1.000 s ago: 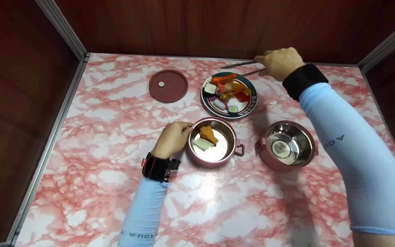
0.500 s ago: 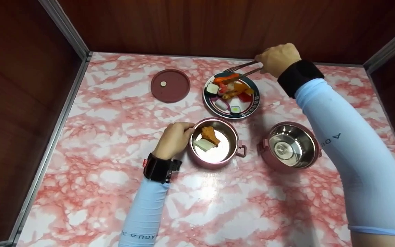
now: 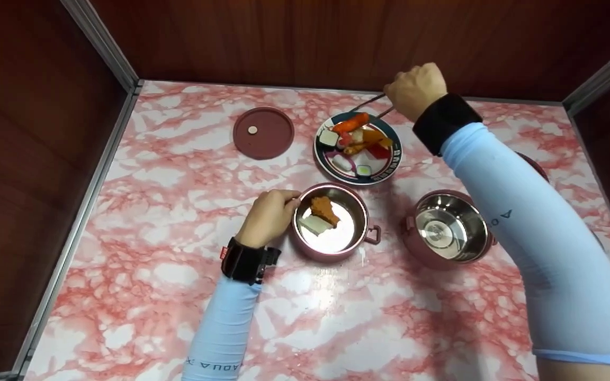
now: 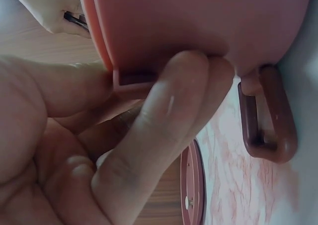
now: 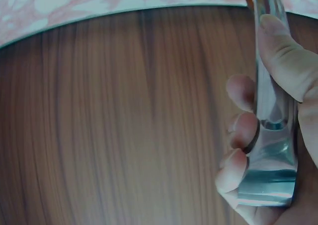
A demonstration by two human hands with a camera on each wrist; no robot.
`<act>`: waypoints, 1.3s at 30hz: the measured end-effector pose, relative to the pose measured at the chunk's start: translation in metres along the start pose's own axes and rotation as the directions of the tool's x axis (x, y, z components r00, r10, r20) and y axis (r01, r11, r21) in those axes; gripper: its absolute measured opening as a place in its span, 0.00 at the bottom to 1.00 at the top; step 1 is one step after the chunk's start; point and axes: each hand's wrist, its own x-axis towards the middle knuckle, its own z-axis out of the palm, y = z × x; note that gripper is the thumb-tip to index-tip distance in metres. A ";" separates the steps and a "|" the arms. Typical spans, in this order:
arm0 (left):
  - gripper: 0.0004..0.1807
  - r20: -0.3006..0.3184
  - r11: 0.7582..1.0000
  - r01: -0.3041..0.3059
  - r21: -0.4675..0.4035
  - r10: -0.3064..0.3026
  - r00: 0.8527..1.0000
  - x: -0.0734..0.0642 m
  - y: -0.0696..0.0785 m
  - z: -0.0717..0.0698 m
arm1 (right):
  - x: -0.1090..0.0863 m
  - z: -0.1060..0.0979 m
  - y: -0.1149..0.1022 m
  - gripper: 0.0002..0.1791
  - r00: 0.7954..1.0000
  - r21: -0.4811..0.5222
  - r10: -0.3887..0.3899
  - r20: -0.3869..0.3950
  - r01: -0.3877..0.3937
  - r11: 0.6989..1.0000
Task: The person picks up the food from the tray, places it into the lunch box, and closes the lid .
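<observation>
My right hand (image 3: 417, 91) grips metal tongs (image 5: 272, 135), thumb on one side and fingers curled round the other in the right wrist view. Far down, the tongs' arms straddle an orange carrot-like piece (image 3: 351, 123) above the back of the dark-rimmed plate (image 3: 324, 167); their contact with it is unclear. Other colourful food pieces lie on that plate. My left hand (image 3: 268, 217) holds a pink pot (image 3: 329, 257) at its left side, thumb and fingers pinching the lug (image 4: 133, 90) below the rim. Inside that pot lie a brown fried drumstick (image 3: 324, 210) and a pale green slice (image 3: 314, 224).
A second pink pot (image 3: 425, 253) with a bare steel inside stands at the right, beneath my right forearm. At the back left lies a round dark-pink lid (image 3: 263, 144) with a white knob. Wooden panels (image 3: 284, 42) enclose the marbled table (image 3: 167, 275).
My right hand has moved a little left, bringing the tongs over the plate and around the orange piece, which has shifted and sits higher. The left hand stays at the pot.
</observation>
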 end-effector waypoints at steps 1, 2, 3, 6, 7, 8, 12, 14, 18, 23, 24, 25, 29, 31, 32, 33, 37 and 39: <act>0.13 0.001 1.000 0.000 0.000 0.000 1.000 0.000 0.000 0.000 | 0.001 0.000 -0.001 0.11 1.000 -0.008 -0.001 0.010 0.001 1.000; 0.13 0.002 1.000 0.000 -0.001 0.000 1.000 0.000 0.000 0.000 | 0.002 0.001 -0.002 0.11 1.000 -0.015 -0.004 0.019 0.004 1.000; 0.13 0.005 1.000 -0.002 -0.002 0.002 1.000 0.000 0.000 0.000 | 0.003 0.001 -0.003 0.11 1.000 -0.024 -0.008 0.025 0.009 1.000; 0.12 0.006 1.000 -0.005 -0.002 0.005 1.000 0.000 0.000 0.001 | 0.004 0.003 -0.003 0.12 0.999 -0.046 -0.021 0.030 0.022 0.999; 0.12 0.006 1.000 -0.005 -0.002 0.005 1.000 0.000 0.000 0.001 | 0.004 0.004 -0.003 0.11 0.999 -0.049 -0.023 0.029 0.024 0.998; 0.12 0.006 1.000 -0.006 0.000 0.006 1.000 0.000 0.000 0.001 | 0.004 0.004 -0.004 0.11 0.999 -0.052 -0.025 0.024 0.026 0.998; 0.13 0.010 1.000 -0.007 0.001 0.007 1.000 0.000 -0.001 0.001 | 0.001 0.009 -0.007 0.09 1.000 -0.057 -0.013 -0.009 0.013 0.998; 0.13 0.011 1.000 -0.008 0.003 0.008 1.000 0.000 -0.001 0.000 | 0.000 0.012 -0.008 0.09 0.999 -0.061 -0.012 -0.031 0.010 0.998; 0.12 0.002 1.000 -0.018 0.012 0.018 1.000 0.000 -0.002 -0.001 | -0.003 0.018 -0.008 0.09 0.998 -0.032 -0.014 -0.066 0.012 0.999; 0.12 0.002 0.999 -0.033 0.012 0.033 0.999 0.000 -0.003 -0.001 | -0.009 0.025 -0.001 0.08 0.998 0.071 0.003 -0.070 0.002 0.997; 0.12 0.003 0.999 -0.034 0.012 0.034 0.999 0.000 -0.003 0.000 | -0.010 0.026 0.001 0.09 0.998 0.083 0.010 -0.065 -0.004 0.997; 0.12 0.003 0.999 -0.035 0.014 0.035 0.999 0.000 -0.003 0.000 | -0.011 0.027 0.002 0.09 0.998 0.089 0.016 -0.057 -0.011 0.996; 0.12 -0.004 0.999 -0.037 0.021 0.037 0.999 0.000 -0.004 0.001 | -0.014 0.026 0.004 0.13 0.998 0.072 0.045 -0.043 -0.042 0.997; 0.12 -0.006 0.999 -0.036 0.020 0.036 0.999 0.000 -0.004 0.001 | -0.016 0.025 0.004 0.15 0.998 0.064 0.056 -0.040 -0.053 0.997; 0.12 -0.005 0.999 -0.035 0.020 0.035 0.999 0.000 -0.004 0.001 | -0.016 0.025 0.005 0.16 0.997 0.065 0.058 -0.041 -0.056 0.996; 0.12 -0.002 0.999 -0.034 0.020 0.034 0.999 0.000 -0.004 0.001 | -0.017 0.025 0.006 0.16 0.997 0.068 0.061 -0.045 -0.058 0.996; 0.12 0.007 0.999 -0.032 0.024 0.031 0.999 0.001 -0.002 0.001 | -0.021 0.026 0.012 0.14 0.997 0.110 0.064 -0.034 -0.060 0.992; 0.12 0.009 0.999 -0.030 0.026 0.030 0.999 0.003 -0.002 0.001 | -0.024 0.029 0.016 0.11 0.997 0.149 0.070 -0.028 -0.065 0.987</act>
